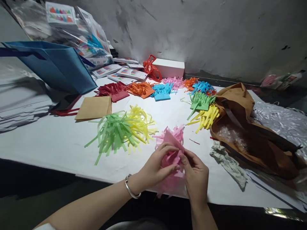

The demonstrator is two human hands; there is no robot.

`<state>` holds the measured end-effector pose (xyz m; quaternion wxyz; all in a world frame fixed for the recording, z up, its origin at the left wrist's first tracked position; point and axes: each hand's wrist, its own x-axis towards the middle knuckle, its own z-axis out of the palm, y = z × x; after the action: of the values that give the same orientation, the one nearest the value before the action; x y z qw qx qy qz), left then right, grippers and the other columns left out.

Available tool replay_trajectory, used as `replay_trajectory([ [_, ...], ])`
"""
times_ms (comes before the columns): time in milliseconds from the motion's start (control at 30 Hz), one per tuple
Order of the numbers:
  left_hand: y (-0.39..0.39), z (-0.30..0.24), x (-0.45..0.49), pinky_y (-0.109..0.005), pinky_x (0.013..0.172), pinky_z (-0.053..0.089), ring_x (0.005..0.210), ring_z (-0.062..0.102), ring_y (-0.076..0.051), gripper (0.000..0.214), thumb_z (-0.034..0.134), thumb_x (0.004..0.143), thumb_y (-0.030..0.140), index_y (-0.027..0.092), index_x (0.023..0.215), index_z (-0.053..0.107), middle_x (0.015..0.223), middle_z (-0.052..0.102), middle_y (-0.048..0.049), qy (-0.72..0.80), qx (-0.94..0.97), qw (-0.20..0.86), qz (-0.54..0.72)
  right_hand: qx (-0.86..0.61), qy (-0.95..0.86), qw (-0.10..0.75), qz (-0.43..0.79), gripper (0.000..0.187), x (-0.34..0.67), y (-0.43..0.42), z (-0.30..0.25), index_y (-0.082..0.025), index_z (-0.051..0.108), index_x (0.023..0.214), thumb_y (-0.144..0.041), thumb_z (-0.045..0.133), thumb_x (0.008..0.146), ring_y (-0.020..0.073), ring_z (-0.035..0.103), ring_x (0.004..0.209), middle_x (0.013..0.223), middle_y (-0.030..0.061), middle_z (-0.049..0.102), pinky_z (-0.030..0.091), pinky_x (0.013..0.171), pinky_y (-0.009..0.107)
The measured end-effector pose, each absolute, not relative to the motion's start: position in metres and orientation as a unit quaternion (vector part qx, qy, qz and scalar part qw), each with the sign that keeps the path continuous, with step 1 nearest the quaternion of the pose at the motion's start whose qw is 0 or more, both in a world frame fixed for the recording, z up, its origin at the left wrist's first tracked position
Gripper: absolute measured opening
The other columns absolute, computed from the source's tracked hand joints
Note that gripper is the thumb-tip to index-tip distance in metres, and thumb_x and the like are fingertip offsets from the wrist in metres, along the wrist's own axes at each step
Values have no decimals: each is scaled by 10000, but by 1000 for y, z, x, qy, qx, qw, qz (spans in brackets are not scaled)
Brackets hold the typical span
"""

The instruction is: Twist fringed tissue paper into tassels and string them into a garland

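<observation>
Between my two hands is a pink tissue-paper tassel, its fringe spread at the far end and more strips hanging towards the table's front edge. My left hand, with a silver bracelet at the wrist, curls thumb and fingers around the paper's left side. On the other side my right hand pinches the sheet between thumb and fingers. Just left of them lie a light green tassel and a pale yellow tassel, overlapping. A small dark red strip rests to the right.
Behind are folded tassels: dark red, orange, blue, green and yellow. A brown bag and crumpled glove-like cloth lie right. A blue bag and brown paper are left.
</observation>
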<state>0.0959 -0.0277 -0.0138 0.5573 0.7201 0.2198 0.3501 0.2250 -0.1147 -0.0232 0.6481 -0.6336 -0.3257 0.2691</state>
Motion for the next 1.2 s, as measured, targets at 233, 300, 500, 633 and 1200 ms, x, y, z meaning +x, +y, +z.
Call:
replay_trajectory([
  [233,-34,-22,95,-384,1008,460,1156,547,-234,333,618,877,137,227,1198,606,1187,593,-101,216,758,500,360,-580,-305,670,348,381,217,-113,-31,-188,711,1131,-295,767,771,227,735,950,1055,88,760,616,834,343],
  [300,-36,-22,93,-379,999,472,1147,563,-232,332,611,884,146,231,1206,606,1184,599,-101,217,748,520,351,-594,-311,665,329,359,217,-115,-35,-184,702,1139,-270,731,792,224,734,949,1055,94,757,616,832,341],
  [500,-39,-25,89,-375,988,483,1116,600,-231,272,612,918,223,227,1189,630,1167,627,-97,227,716,573,329,-599,-308,682,286,270,217,-116,-30,-201,718,995,-195,739,727,170,732,817,899,39,763,609,748,256],
  [633,-39,-24,89,-360,980,486,1105,612,-226,238,606,939,278,220,1167,642,1153,640,-91,234,693,599,326,-611,-320,671,273,218,215,-112,-21,-192,715,912,-201,756,697,139,711,710,792,17,744,593,666,210],
  [1200,-31,-18,89,-282,786,463,794,571,-172,302,623,909,416,161,782,722,795,660,-38,314,607,666,299,-607,-408,605,316,147,233,-113,-25,-205,730,886,-346,725,844,152,674,706,780,17,723,555,690,266],
])
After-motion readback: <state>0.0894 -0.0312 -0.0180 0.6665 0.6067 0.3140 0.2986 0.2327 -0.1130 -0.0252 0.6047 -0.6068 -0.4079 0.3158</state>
